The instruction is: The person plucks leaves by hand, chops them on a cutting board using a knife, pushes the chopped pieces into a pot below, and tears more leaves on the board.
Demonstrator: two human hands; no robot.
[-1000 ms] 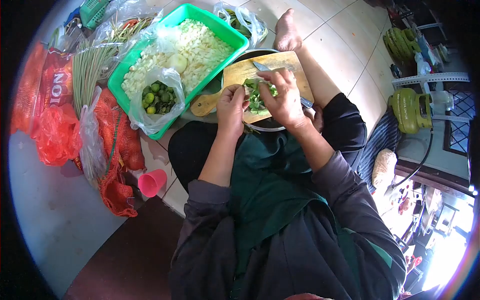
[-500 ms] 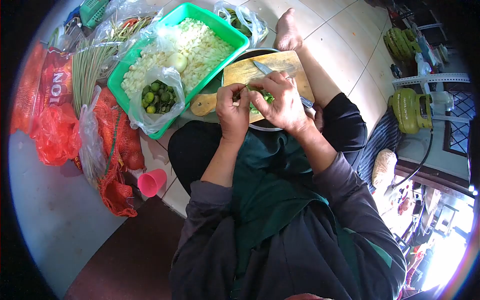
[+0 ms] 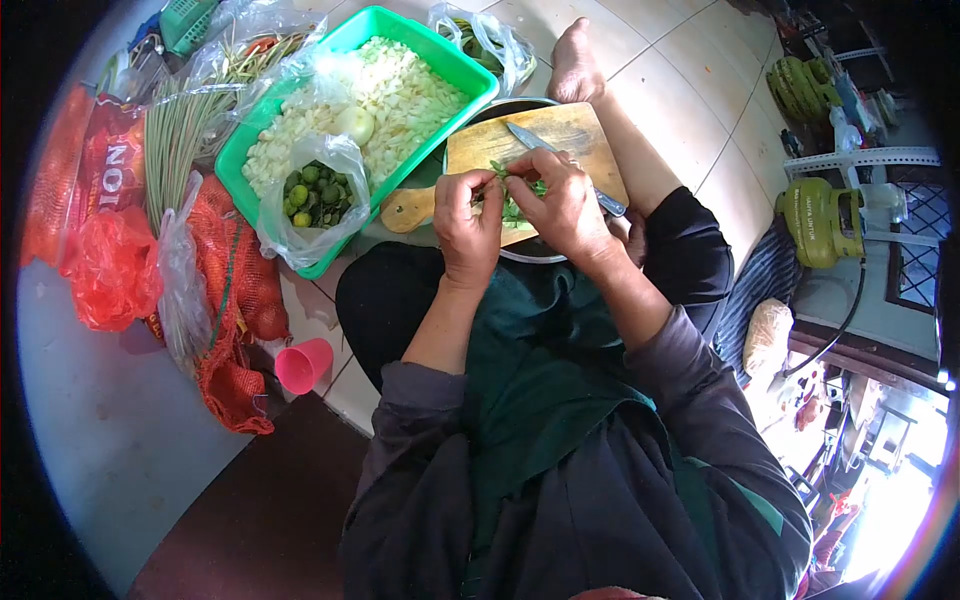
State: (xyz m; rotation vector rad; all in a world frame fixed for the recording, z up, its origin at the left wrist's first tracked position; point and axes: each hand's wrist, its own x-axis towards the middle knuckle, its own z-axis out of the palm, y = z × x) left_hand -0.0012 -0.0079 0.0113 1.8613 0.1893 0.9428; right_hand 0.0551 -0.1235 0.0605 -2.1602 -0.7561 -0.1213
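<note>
Over a wooden cutting board (image 3: 472,143), my left hand (image 3: 466,228) and my right hand (image 3: 568,205) meet with their fingertips closed. Both pinch a green leafy sprig (image 3: 501,170), largely covered by the fingers. Loose green leaves (image 3: 514,213) lie on the board beneath my hands. A knife (image 3: 523,134) rests on the board on the far side of my right hand, its middle hidden behind that hand. The board sits across a round metal pot (image 3: 528,102), of which just parts of the rim show.
To the left stands a green plastic basin (image 3: 232,165) of chopped pale pieces, with a bag of small limes (image 3: 326,195) at its near corner. Nearby are lemongrass stalks (image 3: 172,150), a red mesh sack (image 3: 228,290) and a pink cup (image 3: 303,365). A green gas cylinder (image 3: 822,222) stands at right.
My right hand has shifted slightly, and its fingers are drawn in more. More of the green sprig shows above the fingertips. My left hand stays about where it was.
</note>
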